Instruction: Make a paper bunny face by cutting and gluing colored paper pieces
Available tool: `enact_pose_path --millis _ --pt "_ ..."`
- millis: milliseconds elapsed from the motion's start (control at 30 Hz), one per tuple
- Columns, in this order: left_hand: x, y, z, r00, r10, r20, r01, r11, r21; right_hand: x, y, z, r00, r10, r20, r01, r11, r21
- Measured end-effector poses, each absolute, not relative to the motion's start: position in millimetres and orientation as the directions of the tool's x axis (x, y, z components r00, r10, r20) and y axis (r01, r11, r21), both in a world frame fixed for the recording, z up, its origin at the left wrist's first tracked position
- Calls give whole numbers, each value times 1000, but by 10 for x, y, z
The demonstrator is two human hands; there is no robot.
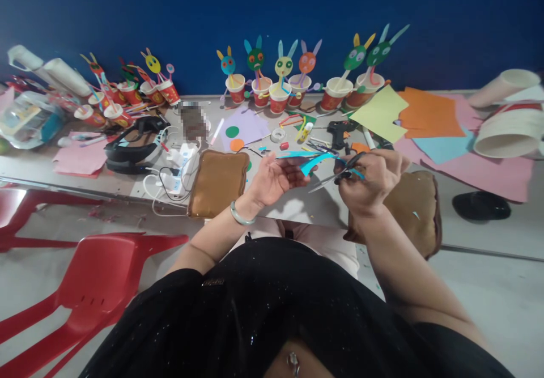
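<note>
My left hand (276,181) holds a bright blue piece of paper (313,162) between thumb and fingers, above the table's front edge. On the right, my right hand (369,181) is wrapped round the dark handles of a pair of scissors (326,183). The blades point left, just below the paper, and look apart. A narrow blue strip shows beside the scissors, against the fingers of my right hand. Whether the blades touch the paper is hard to tell.
Paper cups (279,98) with rabbit-faced figures line the back. A glue gun (339,134), a tape roll (278,135) and coloured sheets (431,114) lie on the table. Brown cushions (219,182) flank my hands. A power strip (182,168) and red chair (100,276) are at left.
</note>
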State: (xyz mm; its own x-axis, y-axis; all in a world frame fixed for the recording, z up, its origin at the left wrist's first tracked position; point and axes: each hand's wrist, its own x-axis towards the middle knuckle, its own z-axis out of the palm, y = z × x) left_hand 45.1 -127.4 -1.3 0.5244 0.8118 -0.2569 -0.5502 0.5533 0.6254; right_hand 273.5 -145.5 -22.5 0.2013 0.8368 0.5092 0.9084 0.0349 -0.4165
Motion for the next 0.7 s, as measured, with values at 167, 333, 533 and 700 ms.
enact_pose_path --millis 167,333,533,700 --pt "509 -1287 -84 445 878 -174 -487 401 776 2760 -1468 -186 153 891 426 938 5 -347" --pt "513 -1233 -67 483 851 -208 -385 419 822 2802 -1476 -133 8 928 372 954 104 -280" --pt "481 -1207 -26 538 797 -276 -330 500 801 2970 -1387 -197 -64 879 472 940 213 -268" --pt "425 -1229 40 615 735 -286 -344 576 742 3085 -1353 -286 -55 867 495 952 196 -237"
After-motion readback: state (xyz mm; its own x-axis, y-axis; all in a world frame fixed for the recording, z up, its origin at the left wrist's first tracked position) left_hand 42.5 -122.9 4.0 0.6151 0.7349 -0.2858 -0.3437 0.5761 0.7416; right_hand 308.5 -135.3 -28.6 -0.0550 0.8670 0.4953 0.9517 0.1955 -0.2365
